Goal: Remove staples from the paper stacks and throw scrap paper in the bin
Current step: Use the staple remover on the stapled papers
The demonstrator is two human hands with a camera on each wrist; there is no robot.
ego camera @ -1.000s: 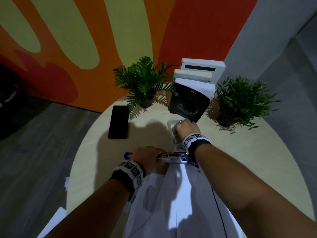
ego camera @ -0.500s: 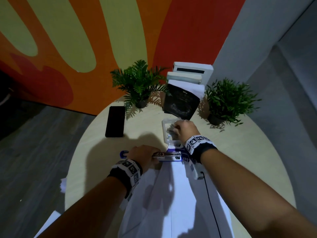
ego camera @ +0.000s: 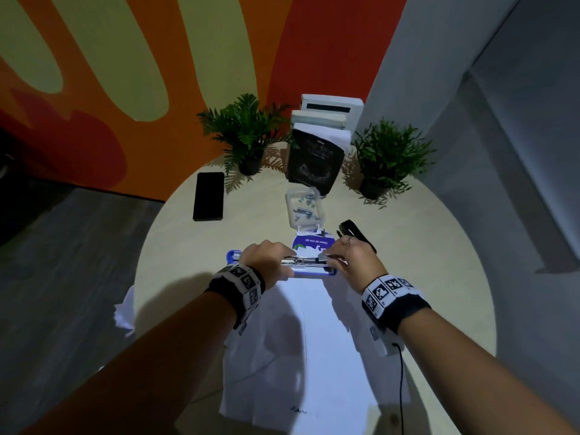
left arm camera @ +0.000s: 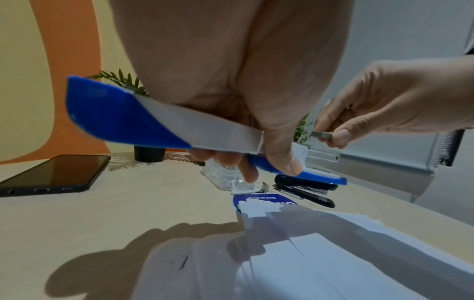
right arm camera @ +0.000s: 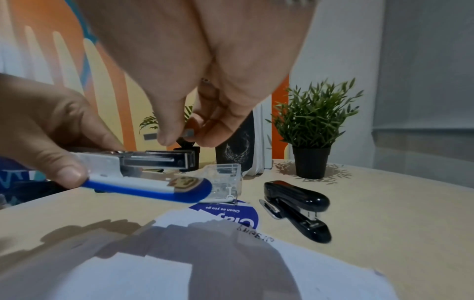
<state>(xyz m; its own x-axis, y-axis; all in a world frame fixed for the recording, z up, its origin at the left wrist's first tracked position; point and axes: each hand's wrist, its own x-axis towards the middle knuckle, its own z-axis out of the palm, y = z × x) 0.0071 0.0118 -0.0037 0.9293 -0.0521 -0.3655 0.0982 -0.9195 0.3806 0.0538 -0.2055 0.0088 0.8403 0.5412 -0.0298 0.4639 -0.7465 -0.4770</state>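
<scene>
My left hand [ego camera: 276, 262] grips a blue and white stapler [ego camera: 309, 262] with its top swung back; the metal magazine [right arm camera: 156, 160] shows. It hovers over the far end of the white paper stack [ego camera: 307, 340]. My right hand [ego camera: 332, 257] pinches a short strip of staples [right arm camera: 189, 133] between thumb and fingers, just above the magazine's front end [left arm camera: 323, 157]. A clear plastic box [ego camera: 303, 208] with loose staple strips lies just beyond the papers. No bin is in view.
A black stapler [right arm camera: 297, 203] lies to the right of the clear box. A black phone [ego camera: 208, 200] lies at the left. Two potted plants [ego camera: 248, 133] [ego camera: 386, 155] and upright books [ego camera: 317, 158] stand at the back. A round blue sticker [ego camera: 309, 243] peeks from under the papers.
My right hand has come back from the clear box to the stapler, now pinching a strip of staples. The left hand still holds the stapler in about the same place.
</scene>
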